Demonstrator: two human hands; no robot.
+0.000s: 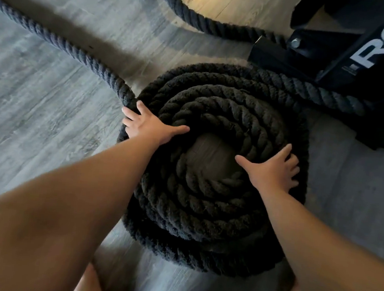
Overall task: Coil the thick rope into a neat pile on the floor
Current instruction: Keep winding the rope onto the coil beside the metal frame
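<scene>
A thick dark twisted rope lies wound into a round coil [206,205] of several stacked loops on the grey wood floor, with a bare patch of floor showing in its centre. My left hand [149,125] rests flat on the coil's upper left rim, fingers spread, thumb pointing toward the centre. On the right rim lies my right hand [274,169], also flat with fingers apart. Neither hand is closed around the rope. A loose length of the rope [55,40] runs from the coil's left edge away to the upper left.
Another stretch of rope [194,16] curves across the top toward a black metal rack base [331,55] with white lettering at the upper right; a further rope section [320,94] passes in front of it. Grey plank floor [36,118] spreads to the left.
</scene>
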